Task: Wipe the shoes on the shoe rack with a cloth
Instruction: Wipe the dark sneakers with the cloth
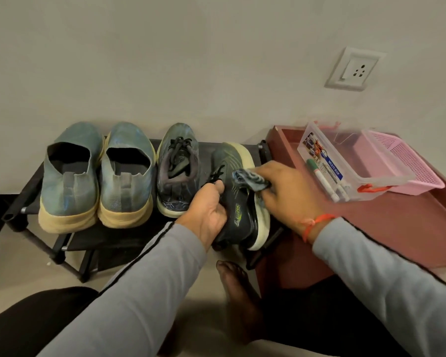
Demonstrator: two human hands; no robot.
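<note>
Item under work: a dark sneaker with neon-green markings and a thick white sole (238,202), tipped onto its side at the right end of the low black shoe rack (93,240). The left hand (209,215) grips it at the collar, fingers curled into the opening beside the loose black laces. The right hand (286,194) holds a crumpled blue-grey cloth (250,180), pinched in its curled fingers and pressed to the shoe's upturned side, close to the sole edge.

Its mate, a dark laced sneaker with a pale sole (177,171), stands upright on the rack just left of the held shoe. Further left stands a pair of faded blue slip-on shoes with tan soles (95,176), heels toward the near side, touching each other.

Right of the rack, a maroon bench (397,228) carries a clear plastic box with markers (345,163) and a pink mesh basket (410,161).

Assessment: wiping is in progress on one shoe of four. Whether the other three have been cleaned cannot be told; the slip-ons' soles look dull and soiled, suggesting they remain. The held shoe's hidden side and its return to the rack appear outstanding.
</note>
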